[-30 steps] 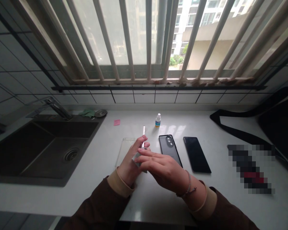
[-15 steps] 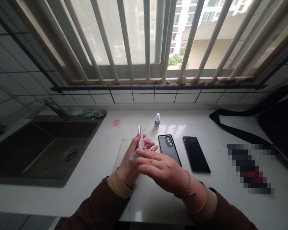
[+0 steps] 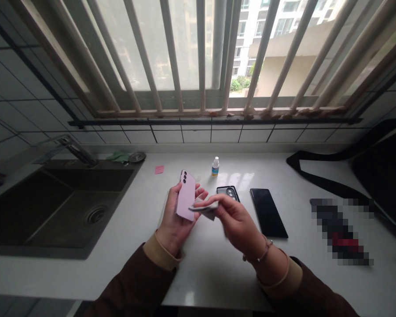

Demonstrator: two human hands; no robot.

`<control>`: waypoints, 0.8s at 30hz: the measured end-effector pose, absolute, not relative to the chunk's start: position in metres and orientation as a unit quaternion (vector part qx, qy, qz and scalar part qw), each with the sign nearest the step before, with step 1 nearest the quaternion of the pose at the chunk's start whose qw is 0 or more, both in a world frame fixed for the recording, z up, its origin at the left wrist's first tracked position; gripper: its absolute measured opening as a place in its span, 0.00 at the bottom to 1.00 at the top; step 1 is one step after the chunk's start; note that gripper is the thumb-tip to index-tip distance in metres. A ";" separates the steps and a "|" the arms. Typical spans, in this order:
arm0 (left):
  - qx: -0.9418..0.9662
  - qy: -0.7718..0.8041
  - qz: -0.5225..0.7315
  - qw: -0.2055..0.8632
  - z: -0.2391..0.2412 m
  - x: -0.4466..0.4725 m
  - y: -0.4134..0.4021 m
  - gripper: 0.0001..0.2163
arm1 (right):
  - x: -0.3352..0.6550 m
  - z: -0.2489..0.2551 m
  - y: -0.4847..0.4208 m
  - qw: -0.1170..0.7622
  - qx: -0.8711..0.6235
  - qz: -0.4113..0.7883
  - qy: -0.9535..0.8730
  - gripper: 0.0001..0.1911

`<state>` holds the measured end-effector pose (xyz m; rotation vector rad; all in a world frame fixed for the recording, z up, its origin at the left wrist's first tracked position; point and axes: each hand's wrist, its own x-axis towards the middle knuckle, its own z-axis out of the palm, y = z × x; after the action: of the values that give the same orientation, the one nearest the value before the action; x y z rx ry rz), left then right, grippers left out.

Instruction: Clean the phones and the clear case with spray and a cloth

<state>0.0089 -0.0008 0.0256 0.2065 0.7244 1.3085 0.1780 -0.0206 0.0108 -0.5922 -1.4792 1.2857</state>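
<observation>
My left hand (image 3: 174,220) grips a pale pink phone (image 3: 186,195), its back and camera lenses turned toward me, above the white counter (image 3: 218,264). Against the phone's lower right edge my right hand (image 3: 236,222) pinches a small grey cloth (image 3: 204,208). A clear phone case (image 3: 166,207) lies on the counter mostly behind my left hand. Just right of my hands lie a black phone case (image 3: 229,192), partly hidden by my right hand, and a black phone (image 3: 268,212) face up.
A small dropper bottle (image 3: 214,166) stands near the back wall, a pink sticky note (image 3: 159,169) to its left. A dark sink (image 3: 53,202) with a tap (image 3: 77,149) fills the left. A black bag with strap (image 3: 366,176) lies at right. Window bars stand above.
My left hand has turned the pink phone from edge-on to back-facing. My right hand has gone from lying flat over it to pinching the grey cloth at its side.
</observation>
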 end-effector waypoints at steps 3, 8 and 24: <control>0.121 0.322 0.565 0.750 0.029 0.009 -0.003 0.19 | 0.185 0.002 -0.006 0.607 -0.331 0.537 -0.483 0.12; 0.183 0.343 0.456 0.801 0.024 0.014 -0.011 0.22 | 0.194 -0.006 0.008 0.646 -0.441 0.431 -0.450 0.14; 0.183 0.339 0.510 0.769 0.008 0.029 -0.011 0.25 | 0.177 -0.002 -0.015 0.490 -0.279 0.313 -0.764 0.21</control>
<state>0.0290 -0.0113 0.0084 0.3979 0.7350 1.1068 0.1770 -0.0149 -0.0021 -0.6777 -1.8556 0.7591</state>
